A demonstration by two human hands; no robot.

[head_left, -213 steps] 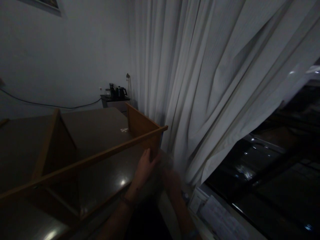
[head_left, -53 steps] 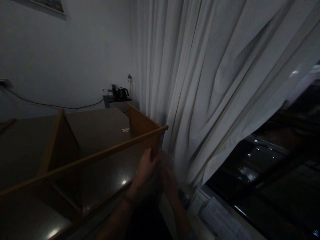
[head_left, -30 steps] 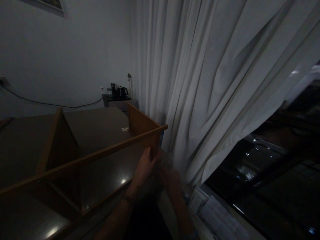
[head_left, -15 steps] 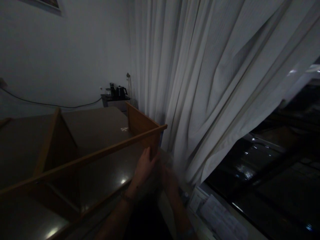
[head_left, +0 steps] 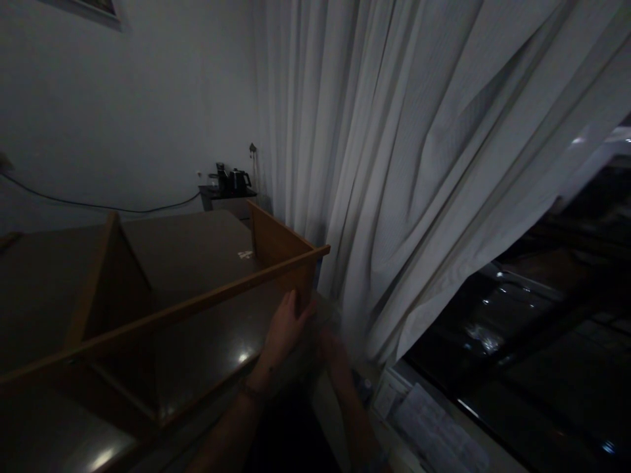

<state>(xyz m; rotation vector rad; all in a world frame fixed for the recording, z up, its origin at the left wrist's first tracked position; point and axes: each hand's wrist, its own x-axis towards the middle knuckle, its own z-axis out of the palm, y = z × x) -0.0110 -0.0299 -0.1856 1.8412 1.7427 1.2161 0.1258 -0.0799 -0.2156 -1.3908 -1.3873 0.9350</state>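
Observation:
A brown wooden shelf unit [head_left: 207, 299] with upright dividers fills the lower left. My left hand [head_left: 284, 328] lies flat against its right end panel [head_left: 300, 282], fingers stretched upward and thumb out to the right. My right hand [head_left: 334, 353] is just to the right of it, low beside the same panel, dim and smeared. A pale blurred thing [head_left: 329, 314] sits above its fingers; I cannot make out what it is or whether the hand holds it.
A long white curtain [head_left: 394, 164] hangs right behind the shelf end. A dark window ledge [head_left: 517, 355] and white papers [head_left: 434, 433] lie at the lower right. A small side table with a kettle [head_left: 231, 184] stands by the far wall.
My right hand has shifted slightly beside the end panel, between lower and higher positions. My left hand stays on the panel. The view has barely moved.

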